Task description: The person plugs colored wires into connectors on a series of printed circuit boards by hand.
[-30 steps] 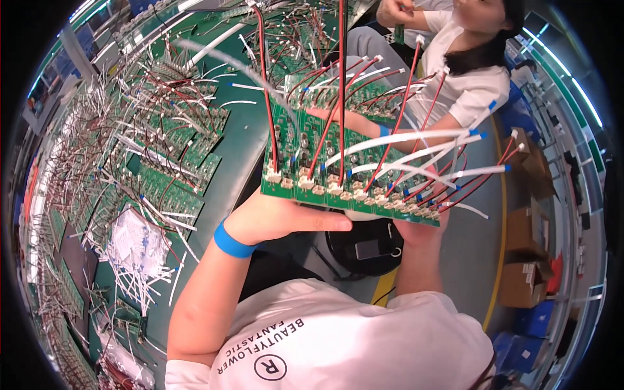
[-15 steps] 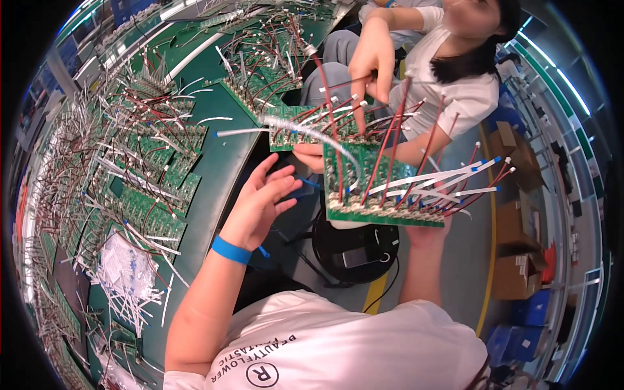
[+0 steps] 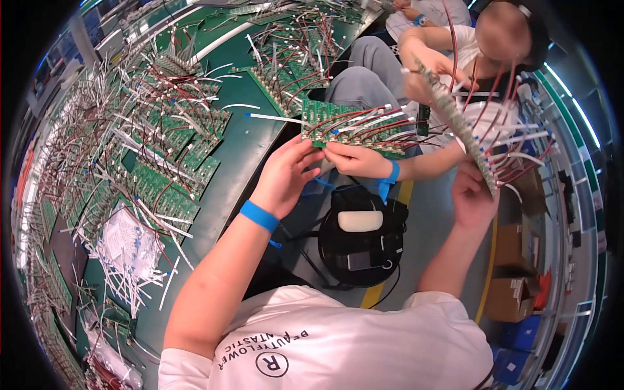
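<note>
My left hand, with a blue wristband, has its fingers closed at the lower left corner of a green circuit board that bristles with red, black and white wires. A co-worker's hand grips that board's lower edge beside mine. On the right, my right hand holds a second wired circuit board by its lower end. That board stands almost edge-on, its wires pointing right. The co-worker's other hand is near its upper end; whether it touches the board I cannot tell.
Heaps of wired circuit boards cover the green table on the left, with a plastic bag of white cables. A black stool carries a white oblong object and a phone. Cardboard boxes stand at the right.
My left hand has moved up and right to the corner of the co-worker's board. My right hand has carried its board right and turned it edge-on, uncovering the other board and the stool.
</note>
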Demonstrator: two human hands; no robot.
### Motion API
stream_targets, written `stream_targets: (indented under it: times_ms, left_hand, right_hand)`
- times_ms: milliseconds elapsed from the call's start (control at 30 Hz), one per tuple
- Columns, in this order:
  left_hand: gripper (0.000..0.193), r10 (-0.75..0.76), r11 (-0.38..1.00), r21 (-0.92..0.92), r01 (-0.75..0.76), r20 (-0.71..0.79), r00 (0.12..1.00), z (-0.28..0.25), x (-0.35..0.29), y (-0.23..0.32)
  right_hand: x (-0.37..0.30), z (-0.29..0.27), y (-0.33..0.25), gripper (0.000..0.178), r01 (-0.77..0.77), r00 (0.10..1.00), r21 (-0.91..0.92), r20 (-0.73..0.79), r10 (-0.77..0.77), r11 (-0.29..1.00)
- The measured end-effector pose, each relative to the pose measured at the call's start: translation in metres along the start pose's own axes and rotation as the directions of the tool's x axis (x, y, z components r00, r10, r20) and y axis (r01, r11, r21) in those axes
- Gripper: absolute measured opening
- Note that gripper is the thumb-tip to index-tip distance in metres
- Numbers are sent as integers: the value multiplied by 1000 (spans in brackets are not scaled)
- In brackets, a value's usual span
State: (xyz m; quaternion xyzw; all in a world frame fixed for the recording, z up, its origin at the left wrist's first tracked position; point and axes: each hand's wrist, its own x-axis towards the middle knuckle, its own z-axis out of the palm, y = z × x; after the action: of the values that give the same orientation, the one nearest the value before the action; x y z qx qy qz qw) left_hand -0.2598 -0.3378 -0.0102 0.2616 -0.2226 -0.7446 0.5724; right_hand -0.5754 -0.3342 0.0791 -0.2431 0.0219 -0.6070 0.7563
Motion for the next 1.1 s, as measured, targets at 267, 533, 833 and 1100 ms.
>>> stream_targets:
  times_ms: [267,533,833,1100]
  left_hand:
    - [16,69,986,152,-65,-23,997,12,9,-5]
    - [20,255,934,278,-226,-73,964,42,-29,33]
    - [27,353,912,357,-202,-432,830,39,-182,109]
    - [25,730,632,550,-546,-659,182,-18,-374,145]
  right_hand:
    - [53,23,-2,37,-108,993,38,59,105,993]
    - [144,60,16,44,-197,953,-120,209,219,973]
    - [190,82,20,37,35,951,-291,303,57,956]
    - [337,138,284,33,-334,849,-891,-142,509,308]
